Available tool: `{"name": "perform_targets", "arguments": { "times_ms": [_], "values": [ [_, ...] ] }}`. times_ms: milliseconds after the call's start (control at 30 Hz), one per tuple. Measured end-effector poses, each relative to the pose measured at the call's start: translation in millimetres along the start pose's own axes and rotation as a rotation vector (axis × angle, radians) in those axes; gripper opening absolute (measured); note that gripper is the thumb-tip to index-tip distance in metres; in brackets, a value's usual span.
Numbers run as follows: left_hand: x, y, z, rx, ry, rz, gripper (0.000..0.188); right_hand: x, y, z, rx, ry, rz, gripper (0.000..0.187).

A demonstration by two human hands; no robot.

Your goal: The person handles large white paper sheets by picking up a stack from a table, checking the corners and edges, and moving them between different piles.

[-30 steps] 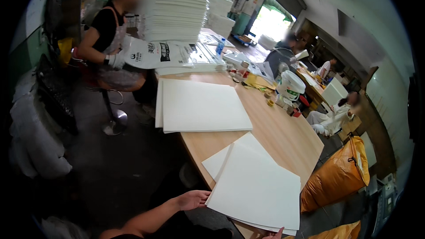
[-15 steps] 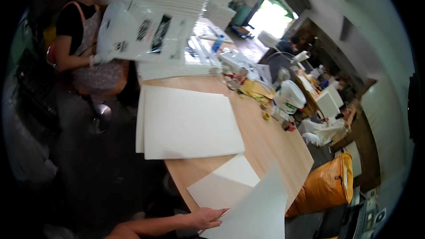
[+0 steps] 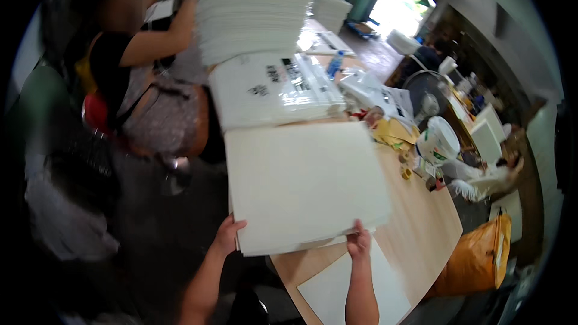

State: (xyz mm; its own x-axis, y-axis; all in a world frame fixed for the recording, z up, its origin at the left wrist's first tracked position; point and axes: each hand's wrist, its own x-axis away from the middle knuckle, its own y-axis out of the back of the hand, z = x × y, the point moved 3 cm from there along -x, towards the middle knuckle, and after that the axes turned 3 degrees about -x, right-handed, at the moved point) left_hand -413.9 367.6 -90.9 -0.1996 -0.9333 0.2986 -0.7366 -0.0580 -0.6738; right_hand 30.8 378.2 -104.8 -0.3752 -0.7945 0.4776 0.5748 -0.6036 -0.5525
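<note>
A stack of large cream-white sheets [image 3: 307, 180] lies on the wooden table in front of me. My left hand [image 3: 228, 235] grips its left edge near the front corner, thumb on top. At the front edge, toward the right corner, my right hand [image 3: 359, 242] pinches the sheets, thumb on top and fingers underneath. The edges of the sheets are slightly out of line. Partly under my right forearm, another white sheet [image 3: 385, 286] lies on the near end of the table.
Behind the stack lie plastic-wrapped packages [image 3: 271, 87], with a tall pile of white sheets [image 3: 253, 18] beyond. A co-worker [image 3: 144, 54] sits at the left, arms raised toward that pile. A white bucket [image 3: 438, 141], tape roll [image 3: 406, 173] and blue bottle [image 3: 335, 64] stand right. An orange bag [image 3: 475, 259] is beside the table.
My left hand has moved from the raised sheet at the near end to the stack, where both hands now hold. The co-worker has let go of the wrapped package and reaches up.
</note>
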Motion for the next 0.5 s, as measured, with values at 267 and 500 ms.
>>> {"name": "perform_targets", "arguments": {
  "times_ms": [267,500],
  "values": [
    [-36.9,40.0,26.5,-0.030,0.064,-0.189,0.040,-29.2,0.1,-28.9,0.349,-0.093,-0.176,0.039],
    [-47.9,125.7,-15.0,-0.899,-0.386,-0.663,0.038,282.6,-26.7,270.0,0.543,1.001,0.070,0.022]
  ]
}}
